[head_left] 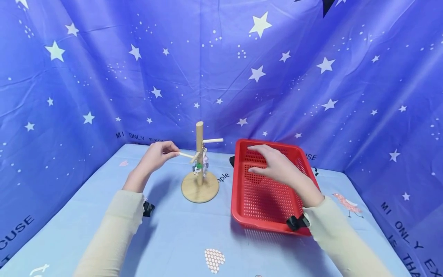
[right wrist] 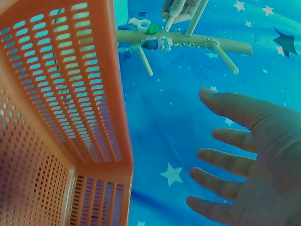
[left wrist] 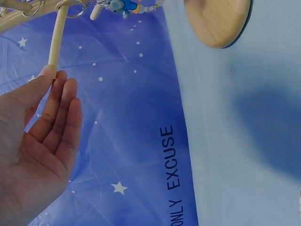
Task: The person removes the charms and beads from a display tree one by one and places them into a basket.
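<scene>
A wooden stand (head_left: 199, 132) with a round base (head_left: 194, 192) and several side pegs stands upright on the table. Beaded keychains (head_left: 205, 159) hang from its pegs, one showing a blue figure (left wrist: 123, 5) in the left wrist view. My left hand (head_left: 157, 156) pinches the tip of a peg (left wrist: 57, 40) on the stand's left side between thumb and index finger. Over the red basket (head_left: 238, 181) hovers my right hand (head_left: 278, 165), its fingers spread and holding nothing; in the right wrist view this hand (right wrist: 254, 155) is apart from the stand.
The perforated basket stands to the right of the stand, with no items visible inside. A light blue cloth (head_left: 180, 238) covers the table. Star-patterned blue curtains (head_left: 214, 69) close off the back and both sides. Something dark (head_left: 232, 161) pokes out behind the basket's left edge.
</scene>
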### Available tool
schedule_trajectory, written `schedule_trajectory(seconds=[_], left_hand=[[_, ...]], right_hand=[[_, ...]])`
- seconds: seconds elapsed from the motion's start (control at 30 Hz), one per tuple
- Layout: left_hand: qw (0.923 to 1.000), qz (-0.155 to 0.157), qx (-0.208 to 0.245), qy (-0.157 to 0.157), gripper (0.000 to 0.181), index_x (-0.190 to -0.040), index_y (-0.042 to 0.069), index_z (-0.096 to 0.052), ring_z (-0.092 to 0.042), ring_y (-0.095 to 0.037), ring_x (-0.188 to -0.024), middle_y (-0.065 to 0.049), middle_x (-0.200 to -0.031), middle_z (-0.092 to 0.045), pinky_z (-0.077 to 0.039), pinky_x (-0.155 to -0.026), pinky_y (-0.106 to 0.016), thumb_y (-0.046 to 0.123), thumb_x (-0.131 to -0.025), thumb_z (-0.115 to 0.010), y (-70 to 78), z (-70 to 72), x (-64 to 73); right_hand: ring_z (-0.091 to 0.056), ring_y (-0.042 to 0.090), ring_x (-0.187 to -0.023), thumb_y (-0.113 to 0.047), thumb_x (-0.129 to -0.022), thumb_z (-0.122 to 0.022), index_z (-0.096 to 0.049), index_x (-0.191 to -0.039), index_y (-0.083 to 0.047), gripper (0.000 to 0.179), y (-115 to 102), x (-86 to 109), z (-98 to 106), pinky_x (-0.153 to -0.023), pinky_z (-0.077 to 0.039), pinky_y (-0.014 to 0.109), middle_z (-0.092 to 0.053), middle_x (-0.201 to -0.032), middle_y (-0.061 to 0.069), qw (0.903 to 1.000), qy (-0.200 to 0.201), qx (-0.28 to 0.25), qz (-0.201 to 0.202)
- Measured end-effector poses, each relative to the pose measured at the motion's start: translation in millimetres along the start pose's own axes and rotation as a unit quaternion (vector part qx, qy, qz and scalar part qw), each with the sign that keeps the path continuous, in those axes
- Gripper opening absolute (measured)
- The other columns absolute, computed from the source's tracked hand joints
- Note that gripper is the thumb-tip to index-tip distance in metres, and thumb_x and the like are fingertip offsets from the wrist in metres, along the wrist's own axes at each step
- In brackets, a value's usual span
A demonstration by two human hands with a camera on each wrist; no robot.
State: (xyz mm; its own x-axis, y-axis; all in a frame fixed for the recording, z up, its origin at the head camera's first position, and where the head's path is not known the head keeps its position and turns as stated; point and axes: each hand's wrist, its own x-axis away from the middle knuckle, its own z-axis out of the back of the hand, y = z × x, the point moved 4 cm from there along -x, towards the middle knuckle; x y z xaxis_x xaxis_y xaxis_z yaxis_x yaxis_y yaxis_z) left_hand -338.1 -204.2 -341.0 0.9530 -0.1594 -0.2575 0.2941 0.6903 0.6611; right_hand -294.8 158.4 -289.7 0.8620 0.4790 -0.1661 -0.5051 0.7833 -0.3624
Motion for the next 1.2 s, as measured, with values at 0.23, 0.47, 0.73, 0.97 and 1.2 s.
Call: schedule_trajectory(seconds=[0.23,0.47,0.73,0.97,1.2], left_hand=[[1.0,0.006,-0.001,-0.004,0.006,-0.097,0.007,-0.071,-0.069,-0.029,-0.095,-0.013,-0.097,-0.075,-0.055,-0.087,-0.044,0.012,-0.094,-0.068,2.0,0.8,0.7],[1.0,0.005,0.0,-0.003,0.006,-0.097,0.007,-0.071,-0.069,-0.029,-0.096,-0.013,-0.097,-0.075,-0.055,-0.088,-0.045,0.012,-0.094,-0.068,2.0,1.1,1.4],[1.0,0.004,0.008,-0.002,0.006,-0.096,0.007,-0.07,-0.068,-0.029,-0.095,-0.013,-0.097,-0.075,-0.055,-0.089,-0.045,0.012,-0.094,-0.068,0.8,0.0,1.6],[0.9999,0.006,0.011,-0.003,0.007,-0.097,0.006,-0.07,-0.069,-0.029,-0.096,-0.014,-0.098,-0.075,-0.056,-0.089,-0.044,0.012,-0.094,-0.068,2.9,-0.5,2.6],[0.9999,0.005,0.012,0.001,0.006,-0.096,0.006,-0.07,-0.069,-0.029,-0.095,-0.014,-0.098,-0.075,-0.056,-0.088,-0.044,0.012,-0.094,-0.068,2.2,0.0,2.7]], right_hand=[[-0.046,0.033,-0.14,-0.032,-0.087,-0.078,-0.048,-0.146,-0.013,0.069,-13.7,-10.1,-6.5,-0.111,-0.042,0.057,-0.051,-0.149,0.011,0.9997,-0.003,-0.018,0.014],[-0.048,0.035,-0.138,-0.029,-0.089,-0.075,-0.05,-0.144,-0.011,0.063,-20.6,-20.8,-15.8,-0.111,-0.042,0.056,-0.052,-0.148,0.013,0.9994,-0.007,-0.03,0.018],[-0.052,0.033,-0.133,-0.026,-0.09,-0.074,-0.054,-0.14,-0.008,0.057,-27.5,-34.6,-27.6,-0.109,-0.045,0.052,-0.057,-0.142,0.011,0.9972,-0.008,-0.072,0.021],[-0.053,0.032,-0.133,-0.025,-0.091,-0.073,-0.055,-0.139,-0.006,0.054,-38.3,-46.7,-38.8,-0.11,-0.044,0.05,-0.058,-0.141,0.014,0.994,-0.023,-0.105,0.021],[-0.06,0.033,-0.127,-0.02,-0.092,-0.071,-0.058,-0.134,-0.004,0.047,-47.1,-61.1,-53.0,-0.105,-0.049,0.048,-0.061,-0.137,0.016,0.9845,-0.023,-0.172,0.023]])
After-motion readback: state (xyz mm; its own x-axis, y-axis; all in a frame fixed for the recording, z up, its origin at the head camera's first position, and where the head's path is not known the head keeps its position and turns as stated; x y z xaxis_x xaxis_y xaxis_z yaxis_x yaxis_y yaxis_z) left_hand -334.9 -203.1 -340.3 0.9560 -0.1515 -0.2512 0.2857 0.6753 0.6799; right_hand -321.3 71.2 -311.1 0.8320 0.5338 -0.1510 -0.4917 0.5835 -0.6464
